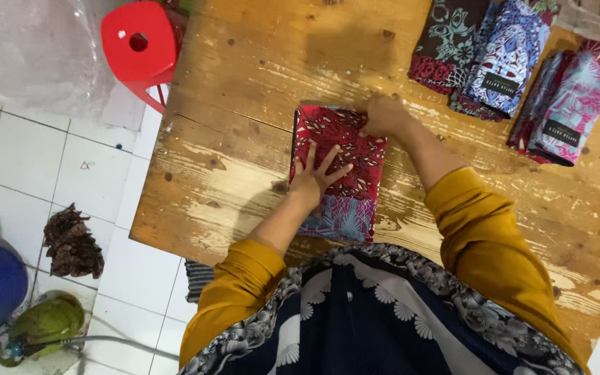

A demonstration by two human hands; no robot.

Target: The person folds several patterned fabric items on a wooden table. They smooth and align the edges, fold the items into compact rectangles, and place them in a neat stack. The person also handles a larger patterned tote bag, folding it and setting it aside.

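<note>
Left hand [316,175] flat, fingers spread, pressing on the folded red patterned cloth [338,170] near the front edge of the wooden table [230,139]. Right hand [385,115] curled at the cloth's far right corner, pinching it. Folded cloth stacks [515,62] sit toward the far right corner.

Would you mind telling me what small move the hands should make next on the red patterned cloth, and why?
Probably slide the left hand outward to smooth the folded red cloth. That hand lies flat with fingers spread on its middle, the right hand pins the far corner, and the fold looks nearly square on the wooden table.
</note>
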